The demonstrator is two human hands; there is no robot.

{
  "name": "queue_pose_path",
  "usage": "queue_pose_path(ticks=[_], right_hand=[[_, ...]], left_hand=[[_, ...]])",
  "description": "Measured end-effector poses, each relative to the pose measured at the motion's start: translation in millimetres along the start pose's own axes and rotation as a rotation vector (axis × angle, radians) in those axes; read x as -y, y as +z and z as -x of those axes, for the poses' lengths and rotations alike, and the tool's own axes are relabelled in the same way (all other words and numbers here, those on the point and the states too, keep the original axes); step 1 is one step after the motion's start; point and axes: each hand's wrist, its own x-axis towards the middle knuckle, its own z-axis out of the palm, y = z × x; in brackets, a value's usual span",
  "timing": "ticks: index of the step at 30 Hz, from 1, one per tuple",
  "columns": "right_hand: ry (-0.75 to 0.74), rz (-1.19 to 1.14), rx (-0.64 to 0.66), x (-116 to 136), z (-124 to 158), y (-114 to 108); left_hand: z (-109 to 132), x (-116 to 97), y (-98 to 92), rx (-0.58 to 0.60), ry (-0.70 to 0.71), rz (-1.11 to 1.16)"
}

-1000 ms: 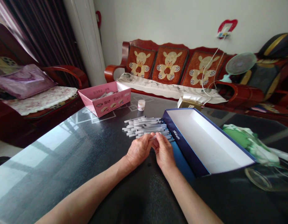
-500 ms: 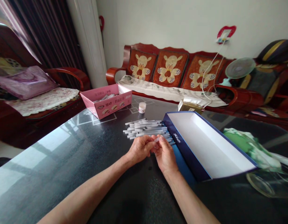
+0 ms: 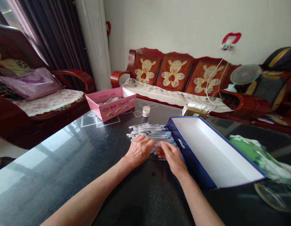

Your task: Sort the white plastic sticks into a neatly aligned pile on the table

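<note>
A loose pile of slim white pens (image 3: pixel 147 131) with dark bands lies on the dark glass tabletop (image 3: pixel 65 163). My left hand (image 3: pixel 139 151) rests on the pile's near end, its fingers spread over the pens. Just to the right, my right hand (image 3: pixel 172 158) lies across the same end, close to the wall of an open navy box (image 3: pixel 213 153) with a white interior. Its thumb is hidden among the pens. That box holds nothing I can see.
A pink cardboard box (image 3: pixel 110 108) with white items inside stands beyond the pile, near a small white jar (image 3: pixel 146 111). A gold packet (image 3: pixel 194 111) sits behind the navy box. A green-and-white cloth (image 3: pixel 254 150) lies right of it. Red wooden sofas edge the table.
My hands no longer pinch a single pen above the pile. They have parted and settled onto its near end. The whole scene sits slightly lower in view.
</note>
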Motion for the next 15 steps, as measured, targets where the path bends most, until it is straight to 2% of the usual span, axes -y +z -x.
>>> queue_pose_path(ticks=[4,6,9,12,15], right_hand=[[0.214,-0.047,0.251,11.2,2.3,-14.6],[0.260,-0.029,0.367,16.5,4.3,-20.3],[0.161,0.081,0.432,22.9,6.9,-23.8],[-0.004,0.202,0.402,25.4,8.0,-20.8],[-0.072,0.276,0.361,22.5,7.2,-16.5]], left_hand=[[0.3,8.7,-2.0,-0.012,0.191,-0.046],[0.6,8.7,-3.2,-0.005,0.247,-0.023],[0.6,6.5,-4.4,0.012,0.264,-0.007],[0.3,6.1,-3.6,0.037,0.237,-0.013],[0.8,8.9,-1.6,0.066,0.217,-0.012]])
